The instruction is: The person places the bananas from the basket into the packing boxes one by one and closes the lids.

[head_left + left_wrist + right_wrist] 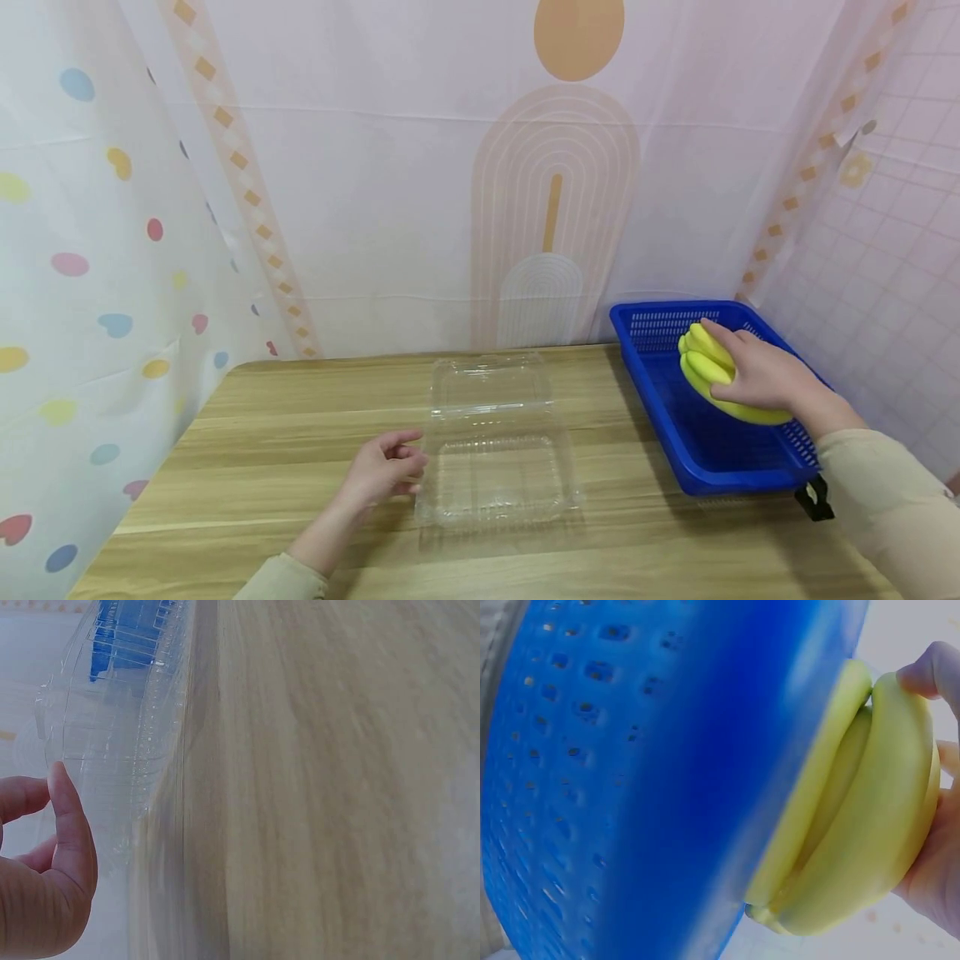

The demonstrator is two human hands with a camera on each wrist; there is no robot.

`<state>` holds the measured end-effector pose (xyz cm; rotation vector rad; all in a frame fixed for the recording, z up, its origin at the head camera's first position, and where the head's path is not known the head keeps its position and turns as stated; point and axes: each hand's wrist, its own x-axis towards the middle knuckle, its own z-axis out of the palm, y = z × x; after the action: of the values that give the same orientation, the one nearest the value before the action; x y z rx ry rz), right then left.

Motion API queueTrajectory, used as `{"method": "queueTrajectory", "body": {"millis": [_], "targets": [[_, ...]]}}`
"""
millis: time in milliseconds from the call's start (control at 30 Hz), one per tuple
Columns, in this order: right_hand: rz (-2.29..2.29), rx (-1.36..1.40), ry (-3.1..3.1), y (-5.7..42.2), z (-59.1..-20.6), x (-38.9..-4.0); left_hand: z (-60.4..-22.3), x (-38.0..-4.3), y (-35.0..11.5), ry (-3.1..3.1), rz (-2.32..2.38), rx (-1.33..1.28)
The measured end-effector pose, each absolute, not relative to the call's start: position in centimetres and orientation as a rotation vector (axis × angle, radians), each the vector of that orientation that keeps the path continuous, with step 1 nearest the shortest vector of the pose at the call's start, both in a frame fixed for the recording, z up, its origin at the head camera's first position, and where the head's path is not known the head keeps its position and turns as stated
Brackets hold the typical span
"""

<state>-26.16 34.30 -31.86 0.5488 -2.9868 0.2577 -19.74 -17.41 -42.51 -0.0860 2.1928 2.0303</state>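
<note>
A bunch of yellow bananas (708,371) is gripped by my right hand (768,375) over the blue plastic basket (660,417). In the right wrist view the bananas (885,802) show beside the basket's wall (630,787), with thumb and fingers round them. On the table lies a clear plastic clamshell box (495,479), its lid (491,387) folded open toward the back. My left hand (386,471) is at the box's left edge, fingers loosely bent. In the left wrist view a fingertip (58,776) meets or nearly meets the clear plastic; I cannot tell which.
The wooden table (300,433) reaches back to a patterned curtain (375,208). A black piece (815,500) sticks out near the basket's front right corner. Another curtain (97,333) with coloured dots hangs at the left.
</note>
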Motion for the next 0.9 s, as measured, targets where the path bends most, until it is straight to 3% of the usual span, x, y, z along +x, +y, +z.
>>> {"method": "queueTrajectory", "body": {"millis": [467,900], "targets": [[0.302,0.58,-2.854,33.7,-29.9,-25.5,-42.6,-19.9,-17.5,2.183,2.034,-0.097],[0.287,0.703,-2.741,30.0,-28.0,-24.2,-42.6,-19.9,-17.7,2.189,2.032,-0.105]]}}
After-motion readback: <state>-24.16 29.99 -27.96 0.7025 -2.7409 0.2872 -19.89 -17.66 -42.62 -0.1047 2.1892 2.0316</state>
